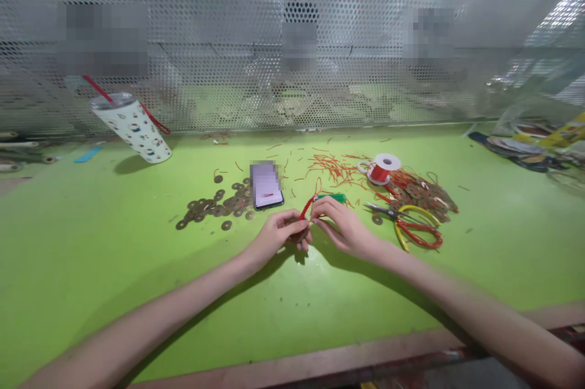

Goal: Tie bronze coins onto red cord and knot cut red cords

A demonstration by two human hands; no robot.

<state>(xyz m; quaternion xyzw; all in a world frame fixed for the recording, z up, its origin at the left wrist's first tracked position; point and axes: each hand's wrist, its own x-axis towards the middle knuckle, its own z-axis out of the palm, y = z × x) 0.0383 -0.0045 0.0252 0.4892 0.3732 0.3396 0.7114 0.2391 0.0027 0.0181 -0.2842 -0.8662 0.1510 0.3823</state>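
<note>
My left hand [280, 234] and my right hand [343, 227] meet at the middle of the green table [114, 267], fingers pinched together. Between them they hold a short red cord [308, 206] that rises from the fingertips; a coin seems tucked under the left fingers. Just beyond the hands lies a green tassel [333, 197]. Loose brown holed coins [214, 206] are scattered to the left. A spool of red cord [382, 168] stands to the right, behind it.
A phone [266, 185] lies face up past my hands. Scissors with red and yellow handles [411, 225] and a heap of strung coins [423, 191] sit right. A patterned cup with a straw [132, 127] leans at back left. Perforated metal screen [292, 41] walls off the back.
</note>
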